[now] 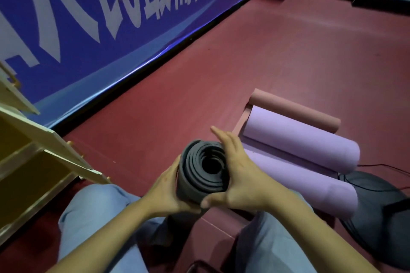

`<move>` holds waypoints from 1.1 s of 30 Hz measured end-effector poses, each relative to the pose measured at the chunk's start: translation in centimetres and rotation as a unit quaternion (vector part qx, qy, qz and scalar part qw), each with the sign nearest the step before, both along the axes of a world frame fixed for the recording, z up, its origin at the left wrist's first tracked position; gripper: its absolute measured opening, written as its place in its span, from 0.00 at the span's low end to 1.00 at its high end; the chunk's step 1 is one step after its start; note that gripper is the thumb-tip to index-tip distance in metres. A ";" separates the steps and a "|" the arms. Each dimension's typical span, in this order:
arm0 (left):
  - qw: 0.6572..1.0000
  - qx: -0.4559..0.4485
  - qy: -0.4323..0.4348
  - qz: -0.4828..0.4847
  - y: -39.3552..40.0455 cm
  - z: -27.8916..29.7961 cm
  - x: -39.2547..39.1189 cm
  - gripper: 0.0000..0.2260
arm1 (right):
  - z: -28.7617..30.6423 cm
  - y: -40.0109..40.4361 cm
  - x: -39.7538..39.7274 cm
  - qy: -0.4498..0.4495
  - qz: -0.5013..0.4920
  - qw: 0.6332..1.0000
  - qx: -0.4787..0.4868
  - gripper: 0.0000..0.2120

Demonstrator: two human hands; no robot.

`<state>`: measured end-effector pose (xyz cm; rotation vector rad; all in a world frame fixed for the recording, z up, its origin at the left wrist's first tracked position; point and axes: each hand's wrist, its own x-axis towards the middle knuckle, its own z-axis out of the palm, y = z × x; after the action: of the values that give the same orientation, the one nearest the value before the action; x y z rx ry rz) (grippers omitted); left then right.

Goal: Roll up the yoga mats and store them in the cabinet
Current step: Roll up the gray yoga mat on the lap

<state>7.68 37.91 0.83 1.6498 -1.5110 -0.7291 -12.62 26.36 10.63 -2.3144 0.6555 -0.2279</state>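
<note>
A rolled grey yoga mat (203, 169) stands on end between my knees, its spiral end facing up at me. My left hand (167, 188) wraps around its left side. My right hand (238, 175) lies along its right side with straight fingers and the thumb under the roll's near edge. To the right on the floor lie two rolled purple mats (304, 139) (310, 186) and, behind them, a rolled pink mat (295, 109). The wooden cabinet (33, 162) with open shelves stands at the left.
A blue banner (111, 17) with white characters runs along the back wall. A dark round object (377, 206) with a thin cable lies at the right, past the purple mats. The floor (277, 51) is dark red. My knees in blue jeans (95, 210) are at the bottom.
</note>
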 end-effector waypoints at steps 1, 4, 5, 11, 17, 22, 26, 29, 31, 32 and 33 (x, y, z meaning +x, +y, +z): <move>1.000 -0.005 0.013 0.002 -0.2 0.3 0.0 0.58 | 0.3 0.2 0.8 0.022 0.006 0.999 -0.032 0.70; 0.999 -0.016 0.043 0.021 -0.8 0.5 0.1 0.58 | 0.0 0.8 3.1 0.128 0.014 0.984 -0.125 0.68; 0.998 -0.020 0.058 0.027 -0.9 0.4 0.2 0.58 | -0.3 1.1 3.8 0.157 0.011 0.977 -0.142 0.68; 0.994 -0.009 0.081 0.067 1.0 -0.4 2.7 0.60 | -0.7 3.3 7.8 0.233 0.023 0.957 -0.173 0.63; 0.986 -0.034 0.061 0.155 2.6 -0.2 3.5 0.51 | 0.5 4.0 10.5 0.211 0.056 0.960 -0.175 0.59; 0.984 -0.039 0.049 0.167 3.2 0.3 3.7 0.51 | 0.9 3.7 10.3 0.157 0.041 0.970 -0.179 0.59; 0.995 0.024 0.045 0.084 3.4 -0.8 4.5 0.60 | -0.7 4.0 10.6 0.205 0.007 0.955 -0.212 0.64; 0.995 0.032 0.028 0.091 3.2 0.0 5.6 0.58 | -0.3 2.8 11.4 0.150 -0.019 0.969 -0.196 0.58; 0.995 0.047 0.000 0.083 3.2 1.2 7.1 0.55 | 0.0 2.5 11.7 0.128 -0.046 0.971 -0.197 0.56; 0.995 0.050 -0.014 0.089 3.3 1.7 8.1 0.51 | -0.1 2.5 11.9 0.127 -0.060 0.969 -0.204 0.56; 0.993 0.040 -0.022 0.111 3.6 2.0 9.3 0.46 | -0.2 2.5 12.2 0.135 -0.072 0.965 -0.215 0.56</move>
<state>16.94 41.48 2.80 1.8693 -1.3151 -0.6433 -0.46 28.85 10.39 -2.7459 0.9939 -0.1314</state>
